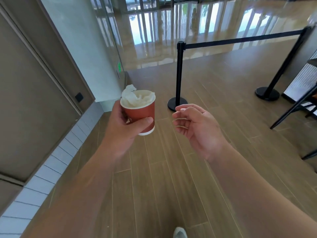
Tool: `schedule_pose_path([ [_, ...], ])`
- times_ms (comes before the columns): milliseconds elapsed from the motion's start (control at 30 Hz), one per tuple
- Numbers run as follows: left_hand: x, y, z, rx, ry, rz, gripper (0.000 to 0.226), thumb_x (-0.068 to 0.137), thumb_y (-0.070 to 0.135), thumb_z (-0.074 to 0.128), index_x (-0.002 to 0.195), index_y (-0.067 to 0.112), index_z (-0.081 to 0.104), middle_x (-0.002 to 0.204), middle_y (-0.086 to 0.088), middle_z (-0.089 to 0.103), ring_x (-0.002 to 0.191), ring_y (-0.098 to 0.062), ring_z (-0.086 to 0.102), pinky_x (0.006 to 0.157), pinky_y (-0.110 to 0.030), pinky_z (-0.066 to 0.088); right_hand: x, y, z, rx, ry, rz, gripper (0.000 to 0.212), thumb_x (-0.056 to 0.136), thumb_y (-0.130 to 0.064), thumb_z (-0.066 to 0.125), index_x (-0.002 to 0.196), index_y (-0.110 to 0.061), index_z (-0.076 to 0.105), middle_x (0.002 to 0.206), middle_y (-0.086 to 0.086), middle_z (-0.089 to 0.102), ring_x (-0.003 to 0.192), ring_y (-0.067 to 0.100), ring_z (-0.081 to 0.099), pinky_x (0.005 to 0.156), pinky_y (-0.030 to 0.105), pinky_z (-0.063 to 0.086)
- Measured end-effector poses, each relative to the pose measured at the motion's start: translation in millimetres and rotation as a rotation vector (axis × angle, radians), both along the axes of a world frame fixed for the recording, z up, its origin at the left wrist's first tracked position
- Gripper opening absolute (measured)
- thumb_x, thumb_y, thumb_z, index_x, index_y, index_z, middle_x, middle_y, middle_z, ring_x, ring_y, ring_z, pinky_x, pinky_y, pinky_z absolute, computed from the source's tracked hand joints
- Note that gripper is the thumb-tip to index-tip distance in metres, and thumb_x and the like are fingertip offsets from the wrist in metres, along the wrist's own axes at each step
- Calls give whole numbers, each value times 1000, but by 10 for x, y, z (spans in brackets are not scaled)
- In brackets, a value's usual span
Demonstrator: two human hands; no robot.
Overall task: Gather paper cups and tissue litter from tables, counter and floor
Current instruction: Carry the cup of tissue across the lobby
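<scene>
A red paper cup (pixel 142 112) with a white base is held upright at mid-frame, above the wooden floor. Crumpled white tissue (pixel 132 97) fills its mouth and sticks out over the rim. My left hand (pixel 121 127) is wrapped around the cup, thumb across its front. My right hand (pixel 197 127) hovers just to the right of the cup, apart from it, fingers loosely curled and spread, with nothing in it.
A black stanchion post (pixel 179 76) with a belt (pixel 243 38) stands ahead; a second post base (pixel 267 93) sits at right. Chair legs (pixel 295 109) show at the right edge. A wall with tiled skirting (pixel 51 169) runs along the left. Glossy floor lies beyond.
</scene>
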State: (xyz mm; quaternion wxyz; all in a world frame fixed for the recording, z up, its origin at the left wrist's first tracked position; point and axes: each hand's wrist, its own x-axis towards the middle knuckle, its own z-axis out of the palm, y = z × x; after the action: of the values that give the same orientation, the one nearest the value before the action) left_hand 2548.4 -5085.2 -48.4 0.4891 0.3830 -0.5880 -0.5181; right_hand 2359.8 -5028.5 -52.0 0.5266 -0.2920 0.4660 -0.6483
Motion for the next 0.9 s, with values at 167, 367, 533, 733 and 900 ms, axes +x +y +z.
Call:
schedule_pose_path([
  [167,-137,-483,6,26,18,15,80,52,26,86,126,21,55,119,1,69,106,-11,66,83,-24,55,-157,-488,-14,1,10,38,14,84,-14,57,87,-15,71,81,6,70,70,18,61,64,29,49],
  [367,-143,-1193,-114,41,40,12,83,59,14,85,135,11,51,122,-4,67,108,-15,65,83,-23,54,-145,-1222,-235,52,30,59,16,79,-17,58,81,-20,73,81,7,70,70,17,61,67,31,49],
  [533,-121,-2154,-215,46,70,16,89,54,29,84,135,12,51,126,-7,66,111,-17,64,85,-25,54,-153,-2139,-312,70,76,41,15,78,-17,59,82,-20,73,81,7,70,69,17,61,63,29,49],
  [733,-11,-3582,-291,72,46,1,75,54,34,86,122,31,56,120,6,69,110,-11,67,81,-21,55,-88,-3480,-185,63,101,-15,15,82,-14,57,85,-15,71,80,7,70,70,20,61,63,29,49],
  [900,34,-4603,-143,47,41,-17,79,52,35,85,124,31,54,126,-1,66,114,-16,65,85,-28,56,-15,-4431,42,-8,69,-25,13,80,-16,58,85,-15,70,81,7,69,70,19,61,62,28,49],
])
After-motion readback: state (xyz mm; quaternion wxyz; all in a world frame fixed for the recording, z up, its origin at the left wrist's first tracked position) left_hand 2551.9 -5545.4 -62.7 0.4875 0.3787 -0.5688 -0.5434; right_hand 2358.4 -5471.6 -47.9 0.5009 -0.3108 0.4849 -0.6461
